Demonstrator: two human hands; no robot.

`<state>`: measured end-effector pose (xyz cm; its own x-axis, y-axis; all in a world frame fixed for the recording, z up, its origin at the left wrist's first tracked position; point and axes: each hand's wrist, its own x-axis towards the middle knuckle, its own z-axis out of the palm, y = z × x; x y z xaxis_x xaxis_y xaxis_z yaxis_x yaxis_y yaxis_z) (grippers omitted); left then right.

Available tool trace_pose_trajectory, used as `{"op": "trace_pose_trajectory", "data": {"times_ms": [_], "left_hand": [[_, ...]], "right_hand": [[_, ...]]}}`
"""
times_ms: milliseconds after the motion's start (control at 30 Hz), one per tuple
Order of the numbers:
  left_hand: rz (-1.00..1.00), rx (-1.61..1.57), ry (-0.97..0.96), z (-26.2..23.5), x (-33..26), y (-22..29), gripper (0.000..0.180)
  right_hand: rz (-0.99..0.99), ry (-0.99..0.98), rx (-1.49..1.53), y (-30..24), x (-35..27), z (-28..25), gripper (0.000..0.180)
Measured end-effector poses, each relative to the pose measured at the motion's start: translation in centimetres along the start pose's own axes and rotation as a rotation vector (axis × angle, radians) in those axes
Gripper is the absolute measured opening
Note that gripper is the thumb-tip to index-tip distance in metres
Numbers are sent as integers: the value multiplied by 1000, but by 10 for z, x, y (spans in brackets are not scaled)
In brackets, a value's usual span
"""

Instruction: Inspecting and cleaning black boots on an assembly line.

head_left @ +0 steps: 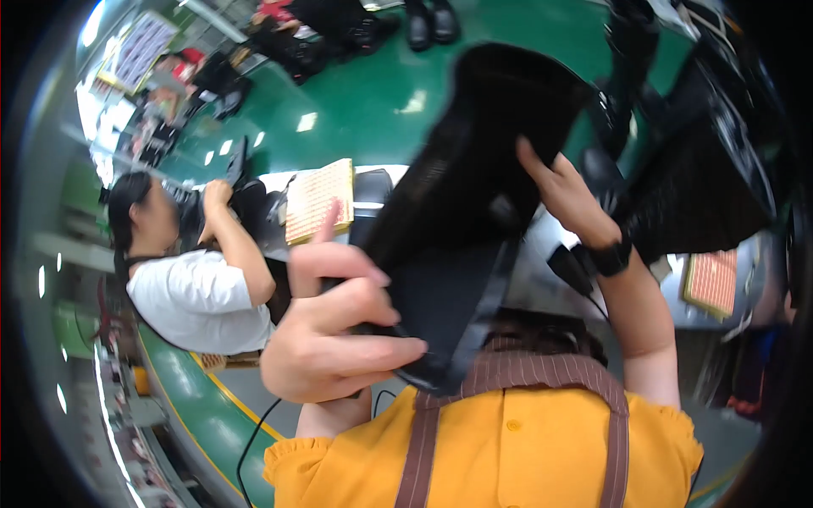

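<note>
A tall black boot is held up in front of my chest, tilted, with its wide shaft toward the far side and its narrower, smooth dark end close to me. My left hand has its fingers curled round the near end, with the index finger raised. On the right side of the shaft lies my right hand, thumb against the leather and the other fingers partly hidden. A dark watch is on my right wrist. The boot's near end is slightly blurred.
A co-worker in a white shirt sits at the left, hands on a dark item. A patterned box lies on the table beyond my left hand. More black boots stand at the right, near another patterned box. Black shoes are farther off.
</note>
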<state>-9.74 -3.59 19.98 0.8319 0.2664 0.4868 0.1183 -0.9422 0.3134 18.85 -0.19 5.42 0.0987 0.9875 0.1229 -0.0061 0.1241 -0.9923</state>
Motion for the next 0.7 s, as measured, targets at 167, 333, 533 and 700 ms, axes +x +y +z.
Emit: {"op": "trace_pose_trajectory", "data": {"times_ms": [167, 333, 533, 700], "left_hand": [[-8, -157, 42, 8, 21, 25, 32], [75, -14, 383, 25, 41, 23, 24], [50, 383, 625, 53, 52, 22, 27], [-168, -88, 919, 124, 31, -26, 98]], "right_hand": [[119, 173, 106, -4, -22, -7, 52], [-13, 142, 195, 20, -12, -16, 48], [-284, 70, 82, 45, -14, -23, 41], [-152, 16, -273, 59, -11, -17, 38]]}}
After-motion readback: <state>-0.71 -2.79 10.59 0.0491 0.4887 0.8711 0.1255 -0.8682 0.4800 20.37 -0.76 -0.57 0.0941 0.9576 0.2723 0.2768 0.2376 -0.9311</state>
